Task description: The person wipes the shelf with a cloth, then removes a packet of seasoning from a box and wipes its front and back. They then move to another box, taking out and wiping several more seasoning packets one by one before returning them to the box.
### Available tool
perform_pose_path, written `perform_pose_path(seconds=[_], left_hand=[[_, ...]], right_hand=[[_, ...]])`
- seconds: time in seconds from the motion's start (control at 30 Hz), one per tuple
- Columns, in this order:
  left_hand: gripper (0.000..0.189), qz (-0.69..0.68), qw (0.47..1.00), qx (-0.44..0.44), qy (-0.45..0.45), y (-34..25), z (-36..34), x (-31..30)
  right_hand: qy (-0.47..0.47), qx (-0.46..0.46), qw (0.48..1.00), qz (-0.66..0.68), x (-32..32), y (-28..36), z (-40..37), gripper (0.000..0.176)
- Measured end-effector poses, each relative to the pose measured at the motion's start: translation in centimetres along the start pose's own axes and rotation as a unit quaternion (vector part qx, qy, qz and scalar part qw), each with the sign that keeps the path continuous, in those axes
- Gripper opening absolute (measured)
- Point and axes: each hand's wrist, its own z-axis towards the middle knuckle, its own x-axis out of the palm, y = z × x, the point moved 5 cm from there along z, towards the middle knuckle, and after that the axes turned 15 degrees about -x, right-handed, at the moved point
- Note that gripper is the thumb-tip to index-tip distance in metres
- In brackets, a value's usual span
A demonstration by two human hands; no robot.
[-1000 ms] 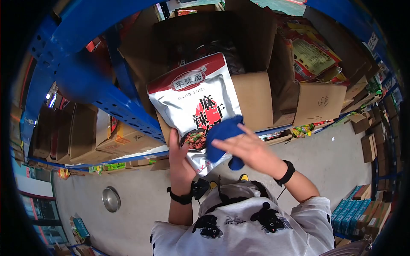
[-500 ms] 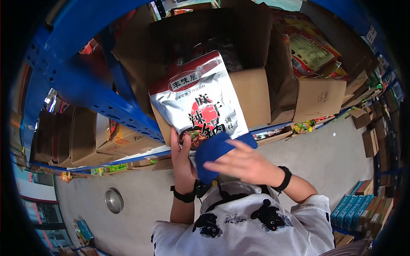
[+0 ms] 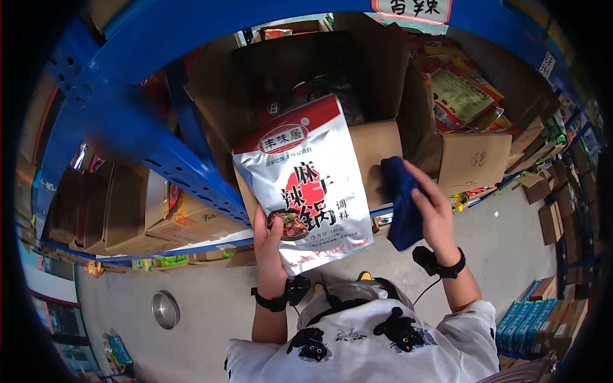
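A silver and red seasoning packet (image 3: 306, 191) with Chinese lettering and a food picture faces me, upright and slightly tilted. My left hand (image 3: 269, 246) grips its lower left edge, thumb on the front. To the right of the packet, my right hand (image 3: 435, 214) holds a crumpled dark blue cloth (image 3: 402, 204) between thumb and fingers, apart from the packet. Directly behind the packet stands an open cardboard box (image 3: 377, 148) with dark plastic packets (image 3: 319, 86) inside. Part of the box front is hidden by the packet.
A blue metal shelf beam (image 3: 185, 172) runs along the left. Another box (image 3: 476, 159), holding red and yellow packets (image 3: 463, 92), stands at right. More cartons (image 3: 185, 214) sit on the lower left shelf. A metal bowl (image 3: 166, 309) lies on the floor.
My right hand has moved right with the blue cloth, off the packet's lower part, which now shows fully. The packet sits slightly lower in view, still in my left hand.
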Motion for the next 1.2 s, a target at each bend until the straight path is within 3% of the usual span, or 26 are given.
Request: perform_pose_path(seconds=[0.07,0.13,0.17,0.27,0.3,0.4,0.43,0.47,0.53,0.6,0.67,0.7,0.83,1.03,1.1,1.17,1.2], left_hand=[[0.045,0.006,1.0,-0.003,0.005,0.1,-0.1,-0.1],[0.053,0.004,0.999,-0.036,0.022,0.4,-0.2,0.0],[0.052,0.004,0.998,-0.059,0.021,0.3,-0.5,0.4],[0.055,0.043,0.996,-0.062,0.046,0.0,-0.8,1.2],[0.054,0.077,0.991,-0.07,0.088,0.0,-0.6,1.2],[0.06,0.035,0.985,-0.069,0.153,0.0,-0.1,1.1],[0.07,0.049,0.978,-0.063,0.194,-0.4,-0.2,1.9],[0.074,0.042,0.978,-0.088,0.182,0.0,0.0,1.4],[0.068,0.054,0.964,-0.128,0.226,-0.3,0.0,1.4],[0.055,0.054,0.969,-0.136,0.2,0.1,0.6,1.1],[0.05,0.033,0.979,-0.105,0.173,0.8,0.9,0.9],[0.047,0.059,0.971,-0.106,0.204,0.9,0.7,1.0],[0.049,0.098,0.965,-0.095,0.224,0.2,0.6,1.6],[0.049,0.093,0.963,-0.099,0.231,0.4,0.8,1.3],[0.049,0.092,0.963,-0.1,0.235,0.6,0.9,1.1],[0.05,0.086,0.961,-0.111,0.239,0.5,1.0,0.9],[0.05,0.087,0.96,-0.11,0.241,0.4,0.9,0.8]], right_hand=[[-0.082,0.128,0.97,0.189,-0.8,-2.0,-0.7,0.039],[-0.02,0.211,0.944,0.253,0.7,-0.8,-0.6,0.044],[0.031,0.225,0.953,0.203,1.6,-0.3,-0.9,0.049],[0.227,0.148,0.956,0.114,4.0,-0.2,-1.8,0.055],[0.232,0.165,0.955,0.08,4.5,0.1,-1.7,0.056],[0.17,0.212,0.956,0.113,4.4,-0.4,-1.3,0.043],[0.146,0.236,0.952,0.132,4.3,0.4,-0.8,0.037],[0.129,0.237,0.955,0.119,3.8,0.8,0.0,0.032],[0.087,0.229,0.959,0.143,3.2,2.0,1.9,0.03],[0.059,0.212,0.963,0.157,3.2,3.1,4.6,0.028],[0.067,0.192,0.968,0.147,3.6,3.7,7.7,0.024],[0.069,0.194,0.967,0.148,4.0,3.6,9.3,0.022],[0.029,0.185,0.971,0.146,6.3,2.4,14.7,0.016],[-0.009,0.183,0.975,0.123,11.7,-2.5,19.9,0.014],[-0.025,0.18,0.977,0.108,12.4,-7.9,22.4,0.014],[0.061,0.183,0.969,0.153,12.9,-15.9,26.1,0.02],[0.06,0.181,0.97,0.153,13.3,-14.3,25.9,0.02]])
